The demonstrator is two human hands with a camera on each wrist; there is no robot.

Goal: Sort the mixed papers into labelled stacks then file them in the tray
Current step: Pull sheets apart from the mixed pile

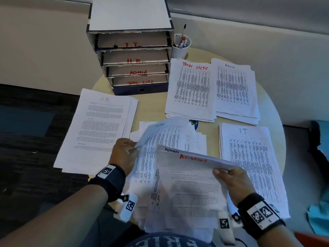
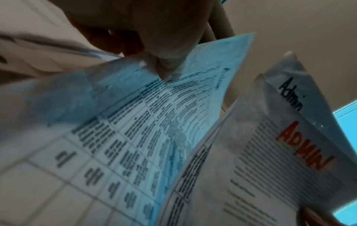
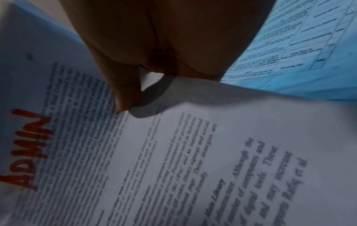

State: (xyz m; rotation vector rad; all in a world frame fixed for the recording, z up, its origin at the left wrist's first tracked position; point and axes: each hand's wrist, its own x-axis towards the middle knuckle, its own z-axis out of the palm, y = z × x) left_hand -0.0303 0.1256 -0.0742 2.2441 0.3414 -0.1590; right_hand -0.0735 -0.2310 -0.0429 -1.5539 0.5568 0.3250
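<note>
Biggest risk here imo: both hands are mid-shuffle over the unsorted pile at the front of the round tabletop. The left hand pinches the corner of a gridded table sheet, and the right hand pinches a couple of sheets marked ADMIN by their edge. It's thin, floppy printer paper, already bowing, so 1 loose pinch and a page could slide off or land on the IT stack right beside it instead of the Admin stack further back. The HR stack overhangs the tabletop's edge too, so a bump could tip it. The cardboard tray with 4 labelled shelves stands at the back.
</note>
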